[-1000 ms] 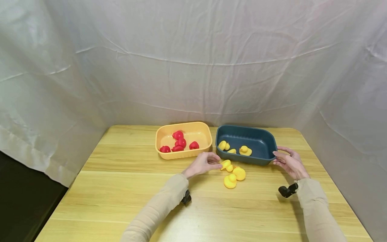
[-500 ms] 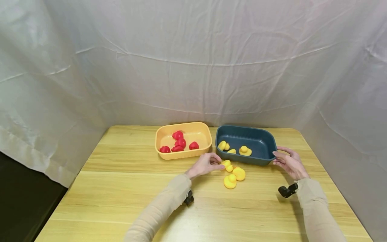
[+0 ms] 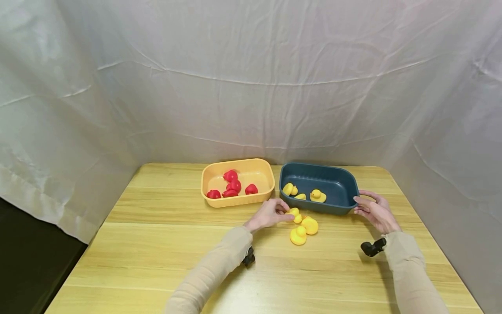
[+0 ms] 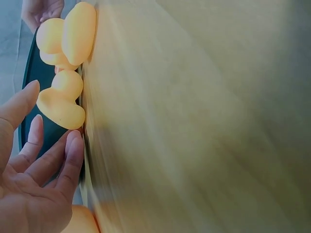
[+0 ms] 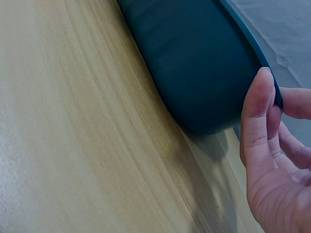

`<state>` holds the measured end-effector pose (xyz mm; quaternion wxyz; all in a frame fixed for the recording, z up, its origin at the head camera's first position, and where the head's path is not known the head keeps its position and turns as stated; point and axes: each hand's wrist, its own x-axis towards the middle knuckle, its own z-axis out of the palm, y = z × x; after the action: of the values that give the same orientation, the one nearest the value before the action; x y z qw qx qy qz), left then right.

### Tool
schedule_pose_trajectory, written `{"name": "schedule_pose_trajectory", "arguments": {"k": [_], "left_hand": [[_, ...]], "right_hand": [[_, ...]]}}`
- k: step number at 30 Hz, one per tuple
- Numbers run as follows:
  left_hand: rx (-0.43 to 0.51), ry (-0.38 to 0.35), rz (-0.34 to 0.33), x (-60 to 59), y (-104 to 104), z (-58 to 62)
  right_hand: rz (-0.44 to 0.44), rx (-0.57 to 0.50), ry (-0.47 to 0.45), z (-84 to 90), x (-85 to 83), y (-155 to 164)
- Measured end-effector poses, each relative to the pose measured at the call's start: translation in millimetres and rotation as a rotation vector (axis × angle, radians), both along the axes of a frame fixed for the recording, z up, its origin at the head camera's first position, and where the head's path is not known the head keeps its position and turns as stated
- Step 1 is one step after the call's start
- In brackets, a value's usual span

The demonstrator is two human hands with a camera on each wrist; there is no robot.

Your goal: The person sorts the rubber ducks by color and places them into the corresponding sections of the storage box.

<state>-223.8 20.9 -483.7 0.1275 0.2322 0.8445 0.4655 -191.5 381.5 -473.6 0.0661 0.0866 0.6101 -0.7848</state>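
My left hand (image 3: 269, 214) is at a yellow rubber duck (image 3: 294, 215) lying on its side in front of the dark blue bin (image 3: 325, 208). In the left wrist view the thumb and fingers stand apart near that duck (image 4: 60, 108); no firm grip shows. Two more yellow ducks, one (image 3: 310, 225) farther right and one (image 3: 298, 235) nearer me, lie close by on the table. At the bin's right corner, my right hand (image 3: 376, 213) pinches the rim between thumb and fingers, as the right wrist view shows. Several yellow ducks (image 3: 318, 196) lie inside the bin.
A light orange bin (image 3: 238, 201) holding several red ducks (image 3: 234, 185) stands left of the blue one. Both bins sit toward the back of the wooden table (image 3: 164, 248). Pale cloth (image 3: 251, 87) hangs behind and at the sides.
My left hand has moved slightly right, bringing its fingers closer about the nearest duck. The right hand and the bins have stayed where they were.
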Motion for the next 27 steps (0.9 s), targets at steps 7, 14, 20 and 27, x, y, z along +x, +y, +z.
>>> {"name": "schedule_pose_trajectory", "arguments": {"k": [7,14,20,27], "left_hand": [[-0.002,0.008,0.008,-0.5,3.8,-0.1],[-0.003,0.003,0.012,-1.3,4.7,-1.6],[-0.024,-0.005,0.001,-1.1,4.5,-1.7],[-0.049,-0.042,-0.032,0.7,4.2,0.8]], "right_hand": [[0.007,0.016,-0.003,-0.7,-0.3,1.1],[0.008,0.016,-0.009,-0.6,-0.5,0.9],[0.005,0.023,-0.001,0.0,0.1,-0.1],[0.001,0.029,0.006,0.0,1.0,-0.3]]}}
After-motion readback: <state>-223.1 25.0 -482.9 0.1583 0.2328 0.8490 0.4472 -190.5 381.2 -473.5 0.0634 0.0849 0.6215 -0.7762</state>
